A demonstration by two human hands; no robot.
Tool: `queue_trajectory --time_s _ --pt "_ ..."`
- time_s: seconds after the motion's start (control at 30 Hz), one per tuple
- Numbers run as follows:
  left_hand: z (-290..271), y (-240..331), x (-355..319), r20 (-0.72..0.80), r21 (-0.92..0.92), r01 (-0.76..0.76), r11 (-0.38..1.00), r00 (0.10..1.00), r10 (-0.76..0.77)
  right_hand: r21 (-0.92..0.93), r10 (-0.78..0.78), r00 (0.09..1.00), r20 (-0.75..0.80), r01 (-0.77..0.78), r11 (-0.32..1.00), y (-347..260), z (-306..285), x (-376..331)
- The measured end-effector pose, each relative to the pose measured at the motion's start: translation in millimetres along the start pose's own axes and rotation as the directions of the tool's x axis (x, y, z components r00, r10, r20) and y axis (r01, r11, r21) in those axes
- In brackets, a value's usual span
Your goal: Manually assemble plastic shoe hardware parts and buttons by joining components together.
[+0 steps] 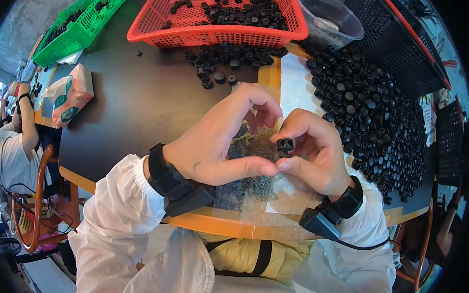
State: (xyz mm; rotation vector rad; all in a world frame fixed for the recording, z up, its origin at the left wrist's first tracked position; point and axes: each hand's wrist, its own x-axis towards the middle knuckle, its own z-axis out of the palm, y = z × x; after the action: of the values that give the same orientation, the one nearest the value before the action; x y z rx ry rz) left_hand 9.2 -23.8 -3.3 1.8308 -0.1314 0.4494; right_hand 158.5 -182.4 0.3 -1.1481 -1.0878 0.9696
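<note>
Over the near part of the table, my right hand (320, 154) pinches a small black plastic cap-like part (284, 145) between thumb and forefinger. Its hollow, slotted side shows. My left hand (208, 139) curves around from the left with fingers bent and apart from the thumb. The left thumb tip lies close to the right thumb, just below the part; whether it touches the part I cannot tell. Nothing shows in the left hand's grasp. Beneath both hands lies a scatter of small shiny pieces (259, 188), partly hidden, too fine to name.
To the right spreads a big heap of black round caps (376, 117). At the back stands a red basket (214, 38) of black parts, with loose rings (219, 78) before it. A clear tub (354, 30), black crates (407, 44), a green basket (82, 38) and a tissue pack (72, 96) surround the workspace. Another person (17, 149) sits left.
</note>
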Motion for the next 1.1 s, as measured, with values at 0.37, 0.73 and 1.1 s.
queue_trajectory --time_s 0.37,0.73,1.1 --pt "21 5 6 0.202 0.32 -0.141 0.937 0.976 0.078 -0.496 -0.294 0.956 0.025 0.267 0.826 -6 1 -1" --pt "39 17 5 0.115 0.067 -0.008 0.998 0.993 0.0 -0.514 -0.491 0.871 0.002 0.422 0.747 -8 9 -2" --pt "43 11 7 0.15 -0.12 -0.138 0.983 0.977 0.155 -0.562 -0.529 0.846 0.068 0.47 0.68 -18 7 -8"
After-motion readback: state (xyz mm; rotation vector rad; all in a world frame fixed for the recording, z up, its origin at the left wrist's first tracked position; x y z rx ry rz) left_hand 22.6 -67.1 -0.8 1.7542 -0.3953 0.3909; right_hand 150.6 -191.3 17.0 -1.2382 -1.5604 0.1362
